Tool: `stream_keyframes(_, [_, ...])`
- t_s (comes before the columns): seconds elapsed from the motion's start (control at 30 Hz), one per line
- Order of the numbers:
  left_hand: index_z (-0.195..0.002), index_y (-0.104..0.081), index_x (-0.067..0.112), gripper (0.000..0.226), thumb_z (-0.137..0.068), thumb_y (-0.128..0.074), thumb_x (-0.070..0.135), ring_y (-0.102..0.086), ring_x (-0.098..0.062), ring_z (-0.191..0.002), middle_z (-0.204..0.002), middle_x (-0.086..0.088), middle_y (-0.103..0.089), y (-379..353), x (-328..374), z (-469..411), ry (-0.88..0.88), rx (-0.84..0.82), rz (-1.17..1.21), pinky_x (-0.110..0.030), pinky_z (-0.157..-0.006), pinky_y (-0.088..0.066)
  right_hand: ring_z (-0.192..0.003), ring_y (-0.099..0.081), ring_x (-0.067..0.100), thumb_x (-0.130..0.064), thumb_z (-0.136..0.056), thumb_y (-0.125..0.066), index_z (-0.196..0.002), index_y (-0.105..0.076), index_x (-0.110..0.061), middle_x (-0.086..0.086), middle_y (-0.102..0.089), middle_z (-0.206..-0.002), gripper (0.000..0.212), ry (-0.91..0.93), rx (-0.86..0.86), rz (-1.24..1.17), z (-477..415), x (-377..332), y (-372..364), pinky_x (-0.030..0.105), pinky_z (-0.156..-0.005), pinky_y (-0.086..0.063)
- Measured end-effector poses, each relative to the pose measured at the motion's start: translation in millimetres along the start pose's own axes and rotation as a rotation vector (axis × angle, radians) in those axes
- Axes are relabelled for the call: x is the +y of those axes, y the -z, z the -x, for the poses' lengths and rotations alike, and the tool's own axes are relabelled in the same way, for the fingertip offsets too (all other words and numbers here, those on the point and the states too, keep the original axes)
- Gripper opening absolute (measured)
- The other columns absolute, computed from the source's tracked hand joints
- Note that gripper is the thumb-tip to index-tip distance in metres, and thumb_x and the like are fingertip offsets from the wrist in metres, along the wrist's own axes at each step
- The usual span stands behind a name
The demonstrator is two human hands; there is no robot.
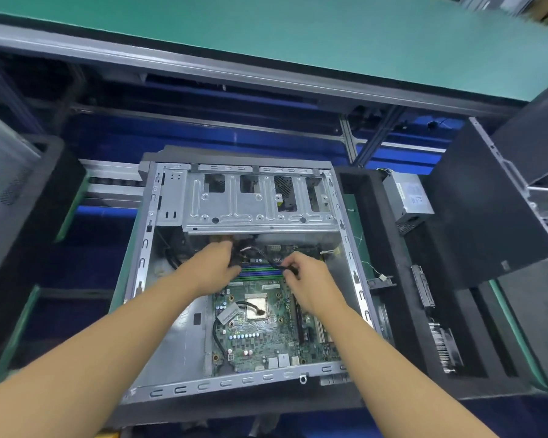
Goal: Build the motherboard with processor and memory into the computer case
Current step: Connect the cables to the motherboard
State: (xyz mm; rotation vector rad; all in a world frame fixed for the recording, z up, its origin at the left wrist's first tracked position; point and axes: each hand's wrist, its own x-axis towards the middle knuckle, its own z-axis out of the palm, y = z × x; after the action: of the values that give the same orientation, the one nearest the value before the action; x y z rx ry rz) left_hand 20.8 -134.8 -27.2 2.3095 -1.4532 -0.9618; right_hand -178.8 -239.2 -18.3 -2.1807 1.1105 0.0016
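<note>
Two bare forearms reach in from the near edge, over the rim of the open grey steel computer case (356,279) that lies on its side in a black foam tray (402,279). At the far left stands a grey perforated metal panel (4,172). Inside the case, the left hand (217,267) is over the far edge of the board, its fingers bent down among a bundle of black wires (250,248); whether they grasp any of them cannot be told. The green motherboard (266,336) lies flat on the case floor, toward the near right corner, with its square silver processor socket (257,308) in the middle and the blue and green memory slots (260,272) between the two hands. A grey tag (231,312) on a black lead lies just left of the socket; its print is too small to read, as is the white lettering on the board near the slots. Beyond the hands, a grey stamped-steel drive cage (253,200) spans the far end of the case. The right hand (310,279) pinches a thin black cable (287,267) between thumb and fingertips just above the memory slots. Further right, a grey boxy power supply (407,197) sits in the foam tray, its white label illegible, and a black case side panel (503,200) leans at the right edge. A green bench top (266,36) runs across the far side.
</note>
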Motion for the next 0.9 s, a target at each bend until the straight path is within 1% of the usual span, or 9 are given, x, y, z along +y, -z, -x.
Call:
stream_keyframes(0.13, [-0.100, -0.061, 0.026, 0.021, -0.085, -0.070, 0.039, -0.058, -0.009, -0.084, -0.094, 0.011, -0.061, -10, -2, 13, -0.131, -0.248, -0.042, -0.020, -0.069, -0.043, -0.087, -0.060, 0.015, -0.016, -0.100, -0.056, -0.115, -0.063, -0.019, -0.003, -0.063, -0.103, 0.017, 0.007, -0.017, 0.004, 0, -1, -3, 0.028, -0.076, -0.048])
stream_keyframes(0.23, [-0.112, -0.066, 0.030, 0.031, -0.084, -0.071, 0.041, -0.053, -0.005, -0.085, -0.104, 0.011, -0.062, -16, 2, 19, -0.190, -0.349, -0.137, -0.019, -0.070, -0.038, -0.087, -0.061, 0.020, -0.016, -0.099, -0.057, -0.113, -0.061, -0.017, 0.002, -0.065, -0.104, 0.015, 0.043, -0.088, 0.051, 2, -3, -4, 0.031, -0.076, -0.049])
stream_keyframes(0.37, [-0.100, -0.066, 0.027, 0.012, -0.089, -0.063, 0.025, -0.054, -0.009, -0.076, -0.083, 0.011, -0.061, -12, 6, 24, -0.150, -0.369, -0.125, -0.019, -0.061, -0.037, -0.066, -0.050, 0.008, -0.020, -0.098, -0.057, -0.099, -0.050, -0.024, -0.009, -0.051, -0.088, 0.009, 0.075, -0.132, 0.100, 3, -4, -5, 0.021, -0.055, -0.034])
stream_keyframes(0.47, [-0.115, -0.052, 0.021, 0.023, -0.094, -0.047, 0.015, -0.057, -0.018, -0.077, -0.097, -0.001, -0.059, -1, 0, 30, 0.042, -0.375, -0.136, -0.029, -0.064, -0.047, -0.072, -0.050, 0.014, -0.022, -0.098, -0.057, -0.087, -0.044, -0.024, -0.008, -0.046, -0.086, 0.018, 0.083, -0.169, 0.112, 3, -7, -4, 0.024, -0.056, -0.034])
stream_keyframes(0.53, [-0.128, -0.040, 0.025, 0.042, -0.094, -0.036, 0.003, -0.062, -0.026, -0.061, -0.099, -0.012, -0.062, 4, -7, 37, 0.247, -0.381, -0.067, -0.038, -0.057, -0.056, -0.076, -0.055, 0.018, -0.023, -0.097, -0.057, -0.090, -0.050, -0.018, 0.000, -0.054, -0.090, 0.011, 0.031, -0.176, 0.073, 3, -8, -3, 0.028, -0.060, -0.043])
stream_keyframes(0.63, [-0.140, -0.032, 0.028, 0.064, -0.089, -0.030, -0.009, -0.057, -0.022, -0.043, -0.088, -0.015, -0.062, 6, -9, 46, 0.401, -0.329, -0.142, -0.034, -0.046, -0.053, -0.088, -0.063, 0.024, -0.020, -0.094, -0.059, -0.100, -0.059, -0.010, 0.006, -0.065, -0.096, 0.012, -0.058, -0.162, -0.070, 2, -8, -1, 0.030, -0.071, -0.048])
stream_keyframes(0.7, [-0.135, -0.045, 0.017, 0.049, -0.091, -0.041, -0.005, -0.060, -0.018, -0.058, -0.083, -0.005, -0.059, 7, -3, 49, 0.406, -0.407, -0.392, -0.031, -0.056, -0.051, -0.082, -0.063, 0.020, -0.018, -0.093, -0.061, -0.099, -0.061, -0.011, 0.005, -0.068, -0.094, 0.009, -0.089, -0.153, -0.166, 2, -8, 0, 0.019, -0.063, -0.047])
stream_keyframes(0.8, [-0.130, -0.053, 0.016, 0.035, -0.095, -0.050, 0.015, -0.058, -0.022, -0.112, -0.126, 0.000, -0.059, 5, 5, 55, 0.434, -0.559, -0.726, -0.036, -0.081, -0.041, -0.075, -0.057, 0.008, -0.015, -0.093, -0.064, -0.103, -0.063, -0.010, 0.003, -0.067, -0.094, 0.011, -0.139, -0.054, -0.247, 0, -6, 1, 0.003, -0.053, -0.040])
stream_keyframes(0.9, [-0.138, -0.047, 0.020, 0.042, -0.096, -0.044, 0.023, -0.051, -0.027, -0.119, -0.138, -0.007, -0.047, 0, 6, 54, 0.424, -0.428, -0.810, -0.036, -0.083, -0.044, -0.075, -0.054, 0.009, -0.011, -0.094, -0.062, -0.098, -0.061, -0.012, -0.001, -0.063, -0.091, 0.004, -0.192, 0.089, -0.274, -6, -1, 4, 0.007, -0.054, -0.039])
